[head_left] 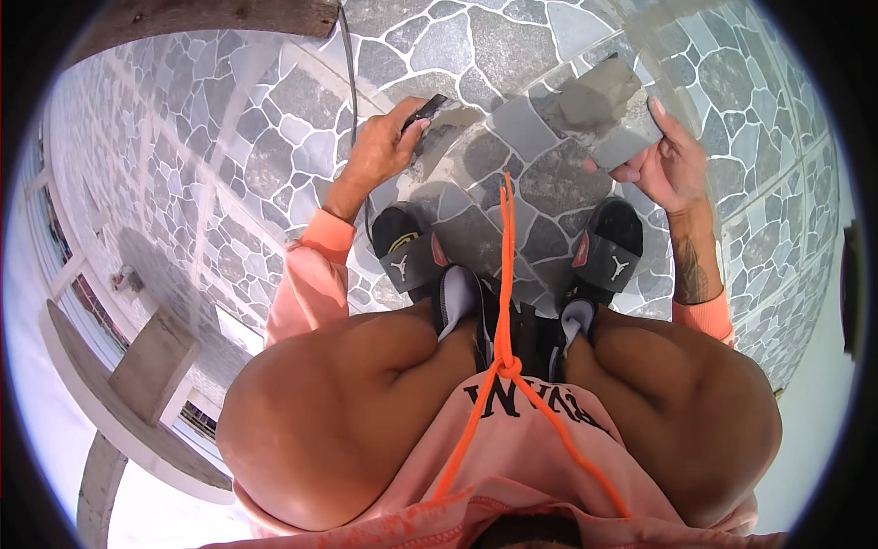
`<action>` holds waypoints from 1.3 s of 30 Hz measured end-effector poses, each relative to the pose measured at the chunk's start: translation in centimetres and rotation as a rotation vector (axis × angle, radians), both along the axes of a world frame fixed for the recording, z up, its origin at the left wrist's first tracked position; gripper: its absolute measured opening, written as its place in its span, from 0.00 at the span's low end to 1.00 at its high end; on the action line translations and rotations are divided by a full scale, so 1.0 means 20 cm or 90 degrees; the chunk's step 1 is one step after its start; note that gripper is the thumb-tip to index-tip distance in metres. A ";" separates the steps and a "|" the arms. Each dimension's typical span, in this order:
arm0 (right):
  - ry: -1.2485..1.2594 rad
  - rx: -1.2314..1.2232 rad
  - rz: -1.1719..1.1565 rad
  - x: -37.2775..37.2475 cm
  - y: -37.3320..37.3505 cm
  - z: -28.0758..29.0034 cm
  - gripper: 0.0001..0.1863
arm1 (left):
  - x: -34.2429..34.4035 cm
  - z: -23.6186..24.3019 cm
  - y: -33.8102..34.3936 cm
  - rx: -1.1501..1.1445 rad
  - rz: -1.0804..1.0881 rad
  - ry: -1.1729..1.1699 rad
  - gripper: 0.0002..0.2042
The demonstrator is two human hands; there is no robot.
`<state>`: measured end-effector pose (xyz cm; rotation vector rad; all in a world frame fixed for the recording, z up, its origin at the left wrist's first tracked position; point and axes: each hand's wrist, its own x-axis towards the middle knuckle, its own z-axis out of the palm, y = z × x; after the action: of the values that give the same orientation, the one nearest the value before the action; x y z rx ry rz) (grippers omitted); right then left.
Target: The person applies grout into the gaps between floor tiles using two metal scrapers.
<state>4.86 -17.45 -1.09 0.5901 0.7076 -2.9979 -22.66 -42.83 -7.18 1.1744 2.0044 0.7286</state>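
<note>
Head view: I see the left hand [380, 151] gripping a tool [425, 112], the right hand [677, 169] clasping a board [628, 145] by its near right edge, presumably balancing paste [599, 96].

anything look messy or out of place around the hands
Mainly the dark cable: it snakes across the stone-patterned floor, curving close by the left hand. Also, the grey paste sits unevenly on the flat plate in the right hand, heaped toward its far end. No damage stands out.
</note>
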 end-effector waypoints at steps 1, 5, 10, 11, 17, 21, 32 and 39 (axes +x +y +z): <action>0.040 -0.007 0.008 0.00 0.01 -0.01 0.31 | 0.04 -0.01 0.03 0.031 -0.033 0.020 0.12; 0.047 0.010 0.015 -0.02 0.02 0.00 0.31 | -0.03 0.01 0.00 0.021 -0.027 0.019 0.12; 0.049 -0.003 0.004 -0.02 0.00 0.00 0.31 | 0.05 0.05 0.01 0.020 -0.025 0.018 0.11; 0.050 0.000 0.005 -0.02 0.00 0.01 0.31 | 0.05 0.06 0.00 -0.015 0.007 -0.018 0.11; -0.014 0.032 -0.009 0.00 0.01 0.02 0.30 | 0.17 0.04 -0.33 -0.007 0.235 -0.166 0.12; 0.007 0.019 -0.025 0.03 0.03 -0.01 0.29 | -0.01 0.21 -0.39 -0.031 0.220 -0.065 0.14; 0.003 0.021 -0.063 0.01 0.04 0.04 0.29 | -0.07 0.06 -0.10 -0.003 0.010 -0.045 0.13; -0.034 0.041 -0.083 0.05 0.05 0.05 0.29 | 0.09 0.06 -0.05 0.007 0.113 -0.100 0.11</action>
<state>5.89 -16.52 -0.17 0.7447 0.7956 -3.0733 -20.86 -43.87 -6.01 0.9234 1.9904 0.8929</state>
